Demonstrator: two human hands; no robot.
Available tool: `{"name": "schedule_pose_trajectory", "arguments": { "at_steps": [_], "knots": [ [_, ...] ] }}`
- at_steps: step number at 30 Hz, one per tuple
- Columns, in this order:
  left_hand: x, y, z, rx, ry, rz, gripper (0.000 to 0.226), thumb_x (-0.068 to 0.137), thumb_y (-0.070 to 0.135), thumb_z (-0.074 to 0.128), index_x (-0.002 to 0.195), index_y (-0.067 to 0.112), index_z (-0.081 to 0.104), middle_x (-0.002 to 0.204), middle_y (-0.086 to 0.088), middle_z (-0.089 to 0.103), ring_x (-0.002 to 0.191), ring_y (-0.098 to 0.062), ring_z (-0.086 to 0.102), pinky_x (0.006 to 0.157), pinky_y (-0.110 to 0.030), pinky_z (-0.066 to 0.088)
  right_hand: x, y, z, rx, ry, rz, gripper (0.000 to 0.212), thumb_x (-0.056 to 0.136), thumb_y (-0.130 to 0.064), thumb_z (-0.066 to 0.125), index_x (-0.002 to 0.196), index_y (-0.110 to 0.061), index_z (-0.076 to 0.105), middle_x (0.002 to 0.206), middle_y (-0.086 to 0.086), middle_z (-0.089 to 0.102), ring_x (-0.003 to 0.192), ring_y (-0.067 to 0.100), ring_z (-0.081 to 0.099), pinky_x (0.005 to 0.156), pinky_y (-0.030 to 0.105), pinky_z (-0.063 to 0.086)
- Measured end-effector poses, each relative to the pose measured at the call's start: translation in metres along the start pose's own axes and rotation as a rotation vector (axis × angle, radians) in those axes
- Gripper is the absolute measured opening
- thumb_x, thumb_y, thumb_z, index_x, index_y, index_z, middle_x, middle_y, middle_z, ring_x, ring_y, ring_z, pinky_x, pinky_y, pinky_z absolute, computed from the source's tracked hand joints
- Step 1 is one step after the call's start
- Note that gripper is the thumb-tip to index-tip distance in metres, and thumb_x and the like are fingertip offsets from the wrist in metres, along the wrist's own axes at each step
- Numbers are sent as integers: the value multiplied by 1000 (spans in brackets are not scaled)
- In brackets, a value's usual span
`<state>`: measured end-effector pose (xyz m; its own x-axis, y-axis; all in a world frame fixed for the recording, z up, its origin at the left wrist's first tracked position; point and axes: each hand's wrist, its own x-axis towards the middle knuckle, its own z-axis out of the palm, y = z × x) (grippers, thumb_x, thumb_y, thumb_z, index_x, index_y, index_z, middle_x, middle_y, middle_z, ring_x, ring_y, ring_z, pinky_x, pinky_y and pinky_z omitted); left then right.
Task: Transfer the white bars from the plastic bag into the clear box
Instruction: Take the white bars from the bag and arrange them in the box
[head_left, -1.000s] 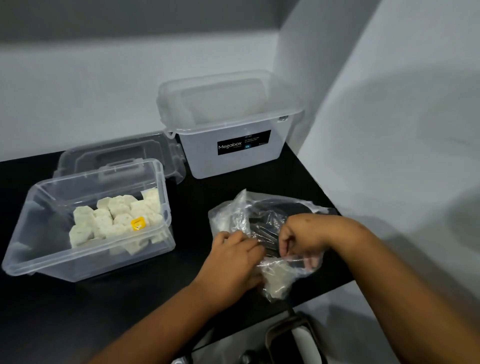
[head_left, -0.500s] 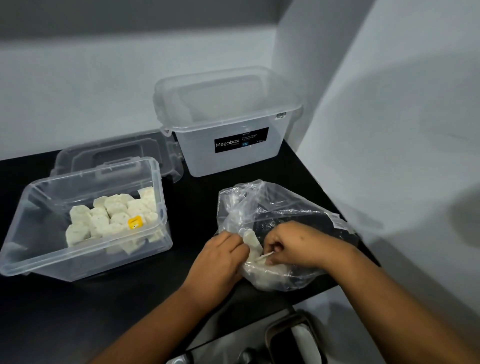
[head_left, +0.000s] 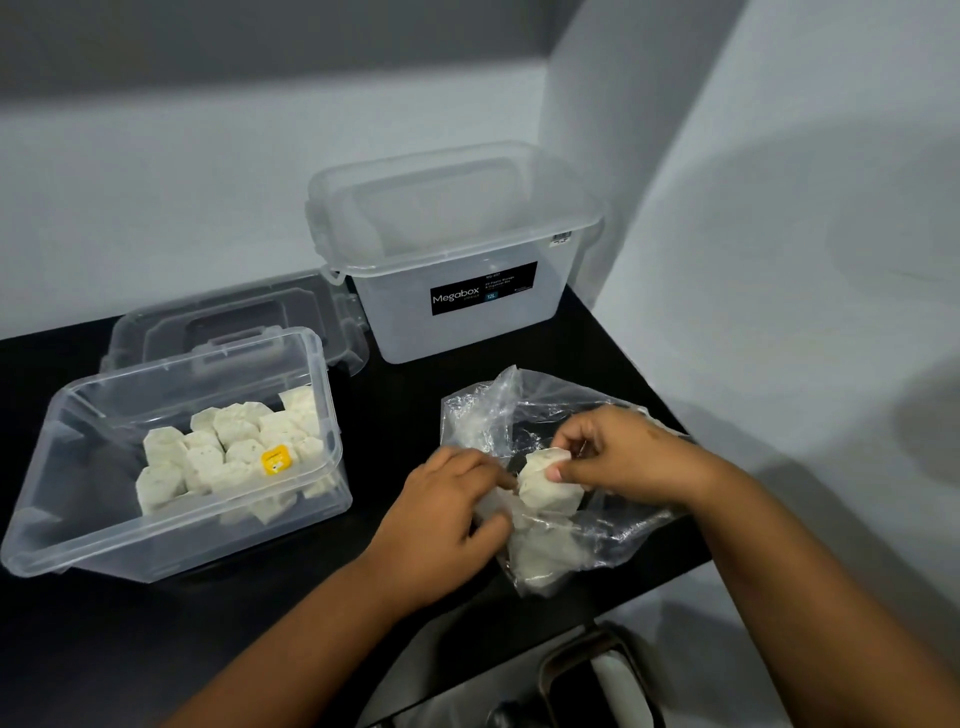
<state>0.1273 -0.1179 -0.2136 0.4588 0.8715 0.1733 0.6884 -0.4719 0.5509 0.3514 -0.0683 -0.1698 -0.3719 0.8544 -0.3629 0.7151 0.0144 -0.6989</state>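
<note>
A crumpled clear plastic bag (head_left: 613, 525) lies on the black counter at the right, with white bars inside its lower part. My right hand (head_left: 623, 452) pinches one white bar (head_left: 548, 480) at the bag's mouth. My left hand (head_left: 447, 514) grips the bag's left edge beside that bar. At the left stands the open clear box (head_left: 67, 467), holding several white bars (head_left: 223, 457); one carries a yellow sticker.
A clear lid (head_left: 234, 322) lies behind the open box. A larger lidded box labelled Megabox (head_left: 467, 301) stands at the back against the wall. The counter's front edge runs close under the bag, with a dark object (head_left: 597, 675) below it.
My right hand has drawn a white bar up out of the bag's mouth. The bag has been pulled open and shifted, while my left hand keeps hold of its edge.
</note>
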Motion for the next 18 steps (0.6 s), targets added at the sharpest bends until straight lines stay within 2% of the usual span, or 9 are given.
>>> {"name": "schedule_pose_trajectory", "arguments": {
  "at_steps": [1,3,6,8,11,15,18],
  "knots": [
    [3,2,0,-49,45,-32,30,87,41,46,109,29,63,108,20,57,105,4,43,90,-19,37,0,0,0,54,-15,-5,6,83,-26,74,85,-22,70,81,4,72,70,21,72,64,45,61],
    [9,7,0,-173,125,-122,16,90,38,55,101,29,62,102,20,58,100,5,48,82,-14,39,2,-1,-1,93,-13,-39,6,82,-27,75,85,-24,71,82,9,73,69,24,71,66,47,60],
    [16,13,3,-326,181,-238,11,84,32,69,89,26,60,89,14,60,85,1,55,68,-9,41,4,-4,1,123,4,-73,5,83,-25,74,85,-23,70,79,15,72,63,18,64,60,35,54],
    [19,11,7,-361,185,-280,12,82,28,72,84,24,62,85,10,61,81,-1,57,68,-9,42,5,-4,3,135,12,-53,5,83,-24,74,86,-22,70,76,16,71,63,18,63,58,32,51],
    [23,7,11,-381,158,-330,9,82,28,73,83,24,65,84,8,64,76,-3,60,66,-11,46,6,-1,8,141,19,-3,8,86,-28,71,85,-20,70,74,14,72,65,23,65,62,38,52],
    [28,3,11,-317,110,-340,8,85,29,70,81,24,65,81,10,64,69,-4,60,64,-16,49,9,4,12,156,61,67,18,92,-30,62,79,-20,68,72,13,72,71,36,69,66,40,55],
    [31,1,10,-285,101,-335,9,87,30,68,82,22,66,84,10,64,72,-3,60,66,-18,49,11,5,13,105,91,118,20,94,-33,58,80,-24,69,73,9,73,74,31,71,72,42,58]
  ]
}}
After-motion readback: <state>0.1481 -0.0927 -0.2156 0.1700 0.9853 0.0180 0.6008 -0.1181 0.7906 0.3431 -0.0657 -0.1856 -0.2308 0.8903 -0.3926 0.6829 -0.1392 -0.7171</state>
